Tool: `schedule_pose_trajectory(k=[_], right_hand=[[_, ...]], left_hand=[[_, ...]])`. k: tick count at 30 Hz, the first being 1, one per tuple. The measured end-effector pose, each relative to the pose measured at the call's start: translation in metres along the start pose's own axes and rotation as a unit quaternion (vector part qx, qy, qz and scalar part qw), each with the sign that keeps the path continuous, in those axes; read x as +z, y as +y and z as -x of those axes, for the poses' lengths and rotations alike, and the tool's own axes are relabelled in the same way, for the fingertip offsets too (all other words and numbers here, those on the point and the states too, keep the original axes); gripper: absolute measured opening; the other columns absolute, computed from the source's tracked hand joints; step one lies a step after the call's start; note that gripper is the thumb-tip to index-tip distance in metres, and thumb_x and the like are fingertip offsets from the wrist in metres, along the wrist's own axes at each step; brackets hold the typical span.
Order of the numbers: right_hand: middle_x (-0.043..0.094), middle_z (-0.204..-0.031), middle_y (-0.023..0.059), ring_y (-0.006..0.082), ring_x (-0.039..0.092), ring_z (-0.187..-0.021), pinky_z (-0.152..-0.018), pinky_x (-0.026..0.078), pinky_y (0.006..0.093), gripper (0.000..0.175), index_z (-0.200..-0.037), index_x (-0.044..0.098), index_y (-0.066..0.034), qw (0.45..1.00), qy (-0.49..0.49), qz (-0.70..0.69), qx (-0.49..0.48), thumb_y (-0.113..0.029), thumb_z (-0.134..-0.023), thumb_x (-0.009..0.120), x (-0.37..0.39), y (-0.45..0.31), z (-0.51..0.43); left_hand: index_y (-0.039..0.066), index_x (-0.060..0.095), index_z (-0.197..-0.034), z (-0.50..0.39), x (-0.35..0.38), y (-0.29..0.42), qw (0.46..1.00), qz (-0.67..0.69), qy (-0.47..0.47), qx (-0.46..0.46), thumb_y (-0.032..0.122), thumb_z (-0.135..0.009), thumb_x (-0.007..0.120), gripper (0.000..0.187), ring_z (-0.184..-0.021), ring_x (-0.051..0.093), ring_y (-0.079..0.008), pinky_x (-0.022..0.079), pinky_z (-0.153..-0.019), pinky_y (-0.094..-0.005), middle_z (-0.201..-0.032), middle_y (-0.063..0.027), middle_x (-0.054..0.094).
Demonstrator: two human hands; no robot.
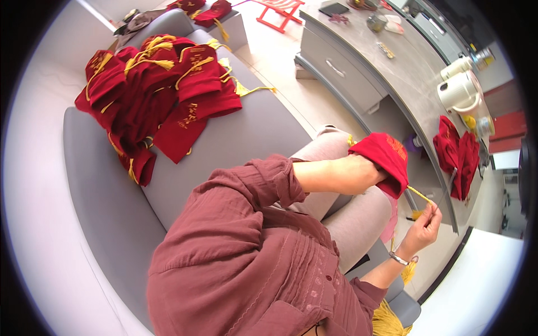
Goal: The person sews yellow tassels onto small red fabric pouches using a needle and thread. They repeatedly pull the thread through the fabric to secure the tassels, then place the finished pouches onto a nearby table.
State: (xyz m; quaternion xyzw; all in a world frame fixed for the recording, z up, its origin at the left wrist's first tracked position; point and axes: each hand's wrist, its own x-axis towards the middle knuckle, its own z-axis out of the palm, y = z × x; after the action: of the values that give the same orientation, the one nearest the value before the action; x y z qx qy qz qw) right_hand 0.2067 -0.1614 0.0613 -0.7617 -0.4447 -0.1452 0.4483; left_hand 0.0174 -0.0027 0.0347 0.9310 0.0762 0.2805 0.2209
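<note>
My left hand point(359, 173) reaches into the mouth of a red cloth drawstring pouch point(388, 153), its fingers hidden inside. The pouch carries gold embroidered writing and hangs above my knees. From its lower edge a twisted yellow cord point(418, 194) runs taut to my right hand point(425, 227), which pinches it between thumb and fingers. A silver bracelet point(398, 258) circles the right wrist. On the pouch's far side, a yellow knotted cord end point(351, 141) sticks out.
Many red pouches with yellow tassels point(147, 84) are heaped on the grey sofa point(248, 122). More red pouches point(456, 157) lie on the grey-topped table point(403, 50), near a white electric kettle point(458, 92). Yellow tassel cords point(386, 319) hang beside me. A red folding stool point(277, 14) stands beyond.
</note>
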Motion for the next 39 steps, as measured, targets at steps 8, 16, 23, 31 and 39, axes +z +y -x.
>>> schedule_pose_trajectory(k=[8,16,23,31,39], right_hand=[[0.059,-0.113,0.0089,0.0141,0.055,-0.099,-0.088,0.041,0.0256,0.026,-0.117,0.054,0.0028,0.98,-0.087,-0.127,0.124,-0.012,-0.096,0.05,0.018,-0.007,0.001],[0.058,-0.111,0.0085,0.0138,0.054,-0.101,-0.09,0.039,0.0252,0.026,-0.116,0.053,0.0029,0.958,-0.127,-0.191,0.175,-0.014,-0.097,0.048,0.038,-0.007,0.017],[0.058,-0.113,0.0099,0.015,0.053,-0.105,-0.093,0.04,0.0273,0.026,-0.116,0.053,0.0034,0.937,-0.172,-0.198,0.229,-0.014,-0.096,0.049,0.053,0.003,0.024],[0.058,-0.114,0.0105,0.0154,0.054,-0.105,-0.093,0.041,0.0278,0.026,-0.114,0.054,0.0043,0.944,-0.189,-0.206,0.176,-0.014,-0.096,0.05,0.066,0.014,0.027],[0.059,-0.11,0.0098,0.0145,0.054,-0.103,-0.092,0.041,0.0272,0.024,-0.113,0.055,0.0047,0.93,-0.211,-0.201,0.226,-0.012,-0.096,0.05,0.071,0.023,0.023]], left_hand=[[-0.002,0.056,-0.107,0.039,-0.08,-0.072,0.732,0.514,0.216,-0.392,0.029,-0.093,0.055,0.034,-0.088,0.063,-0.02,0.051,-0.075,-0.0323,-0.098,-0.0123,0.064],[-0.002,0.049,-0.12,0.14,-0.212,-0.131,0.588,0.493,0.621,-0.161,0.023,-0.097,0.047,0.034,-0.11,0.057,-0.027,0.047,-0.095,-0.0417,-0.121,-0.0129,0.057],[0.002,0.051,-0.118,0.275,-0.167,-0.176,0.452,0.394,0.726,-0.336,0.016,-0.095,0.051,0.026,-0.104,0.059,-0.0229,0.051,-0.089,-0.037,-0.114,-0.0095,0.059],[-0.001,0.056,-0.109,0.306,-0.145,-0.194,0.441,0.422,0.734,-0.299,0.016,-0.095,0.052,0.022,-0.095,0.062,-0.0238,0.052,-0.088,-0.038,-0.105,-0.0102,0.062],[0.0,0.045,-0.125,0.227,-0.197,-0.119,0.542,0.451,0.677,-0.211,0.015,-0.095,0.051,0.034,-0.115,0.053,-0.025,0.043,-0.1,-0.0405,-0.126,-0.0114,0.052]])
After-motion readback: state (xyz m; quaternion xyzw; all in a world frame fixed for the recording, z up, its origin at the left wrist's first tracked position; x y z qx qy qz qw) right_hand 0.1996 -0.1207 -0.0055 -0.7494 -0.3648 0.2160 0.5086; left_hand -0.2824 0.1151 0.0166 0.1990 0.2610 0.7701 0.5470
